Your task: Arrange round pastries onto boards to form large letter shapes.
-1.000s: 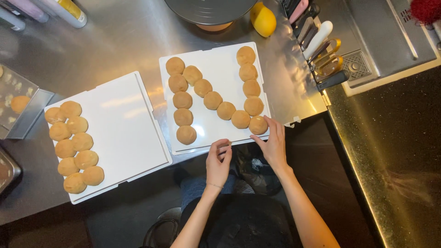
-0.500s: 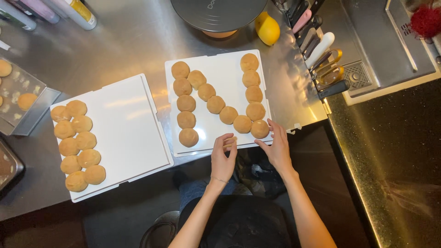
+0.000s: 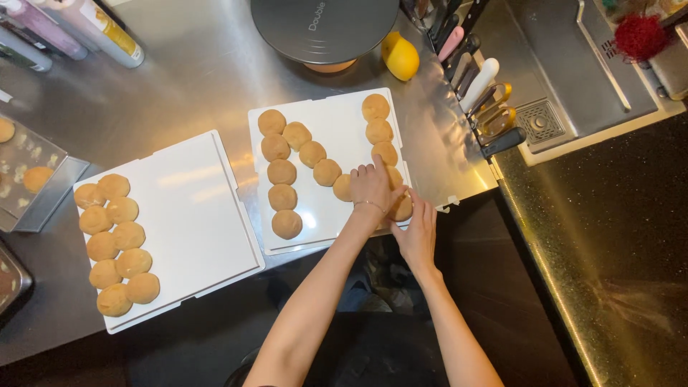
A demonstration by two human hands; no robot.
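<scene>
The shiny metal counter (image 3: 193, 79) is carrying two white boards. The right board (image 3: 337, 222) is sitting just beside the left board (image 3: 193, 215). A yellow lemon (image 3: 399, 56) is lying behind the right board.

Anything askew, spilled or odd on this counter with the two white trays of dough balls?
The left tray sits tilted against the counter edge, its near corner overhanging. The right tray also juts past the edge where the left hand and right hand meet on it. Nothing looks spilled; the dough balls lie in tidy rows.
</scene>
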